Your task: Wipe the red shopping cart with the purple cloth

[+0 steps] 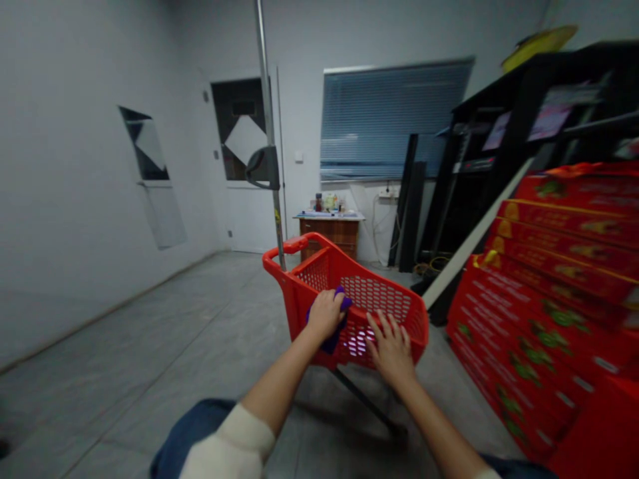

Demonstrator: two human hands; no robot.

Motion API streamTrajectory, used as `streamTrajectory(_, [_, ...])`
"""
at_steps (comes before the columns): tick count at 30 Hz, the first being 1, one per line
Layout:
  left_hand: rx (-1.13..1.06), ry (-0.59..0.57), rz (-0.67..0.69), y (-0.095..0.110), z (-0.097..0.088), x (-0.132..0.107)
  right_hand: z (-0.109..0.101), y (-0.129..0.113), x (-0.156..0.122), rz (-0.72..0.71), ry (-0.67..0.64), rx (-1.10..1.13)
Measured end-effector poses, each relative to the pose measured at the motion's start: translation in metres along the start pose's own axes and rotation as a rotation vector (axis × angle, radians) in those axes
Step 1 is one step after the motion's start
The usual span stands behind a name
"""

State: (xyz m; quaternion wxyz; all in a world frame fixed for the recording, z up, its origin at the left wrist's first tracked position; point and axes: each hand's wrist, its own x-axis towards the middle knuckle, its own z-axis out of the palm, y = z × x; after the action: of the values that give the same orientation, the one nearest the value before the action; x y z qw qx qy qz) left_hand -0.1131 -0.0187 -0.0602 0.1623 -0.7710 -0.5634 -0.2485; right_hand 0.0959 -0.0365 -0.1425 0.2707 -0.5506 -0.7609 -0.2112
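Cream knitted sleeve (pixel 234 442) and blue denim knee (pixel 192 426) sit lowest in view, the person crouching on the grey tiled floor (pixel 150 346). Their left hand (pixel 325 313) is closed over a soft purple cloth (pixel 333 340), pressing it to the near wall of a red perforated plastic shopping trolley basket (pixel 389 299), just under the rim. Their right hand (pixel 392 347) lies flat beside it, fingers spread on the same wall, holding nothing. I'd judge the wiping midway at best: the cloth covers one patch, and the glossy moulded plastic shows no clear line between wiped and unwiped. Red printed cardboard cartons (pixel 549 286) stack flat to the right; a shiny metal pole (pixel 269 133) rises behind the basket.
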Motion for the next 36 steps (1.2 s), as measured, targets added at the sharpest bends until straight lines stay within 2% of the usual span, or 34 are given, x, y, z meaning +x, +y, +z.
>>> streamTrajectory(2, [0.018, 0.028, -0.046, -0.011, -0.006, 0.0, 0.0, 0.005, -0.004, 0.009, 0.013, -0.011])
streamTrajectory(4, [0.03, 0.073, -0.097, -0.012, -0.005, -0.002, 0.001, 0.006, -0.008, -0.003, 0.012, -0.008])
streamTrajectory(7, [0.007, 0.086, -0.107, 0.005, 0.007, -0.007, 0.003, 0.002, -0.009, 0.031, 0.014, -0.004])
streamTrajectory(9, [-0.02, 0.062, -0.047, 0.019, 0.015, -0.009, 0.002, 0.002, -0.008, 0.036, 0.013, -0.002])
streamTrajectory(11, [-0.048, 0.024, 0.038, 0.025, 0.017, -0.009, 0.001, 0.004, -0.007, 0.01, 0.002, 0.001])
streamTrajectory(14, [-0.052, -0.013, 0.073, 0.013, 0.009, -0.004, -0.003, 0.009, -0.006, -0.016, -0.02, -0.003])
streamTrajectory(18, [-0.002, 0.047, -0.062, -0.002, 0.004, 0.0, -0.005, 0.006, -0.005, 0.015, -0.024, -0.01])
streamTrajectory(21, [-0.016, 0.094, -0.099, 0.013, 0.016, -0.004, -0.004, -0.002, -0.004, 0.034, -0.017, -0.011])
streamTrajectory(25, [-0.062, 0.077, -0.018, 0.039, 0.032, -0.01, -0.003, -0.001, -0.004, 0.017, -0.015, 0.003])
streamTrajectory(28, [-0.074, 0.046, 0.024, 0.032, 0.028, -0.008, -0.003, 0.012, -0.006, 0.003, -0.017, 0.021])
streamTrajectory(32, [-0.065, 0.083, -0.059, 0.013, 0.017, -0.006, -0.001, 0.027, -0.016, 0.061, 0.013, 0.012])
streamTrajectory(34, [-0.069, 0.104, -0.093, 0.018, 0.018, -0.007, 0.0, 0.026, -0.019, 0.086, 0.016, 0.012])
streamTrajectory(36, [-0.083, 0.105, -0.092, 0.032, 0.024, -0.01, 0.0, 0.021, -0.02, 0.113, 0.019, 0.011])
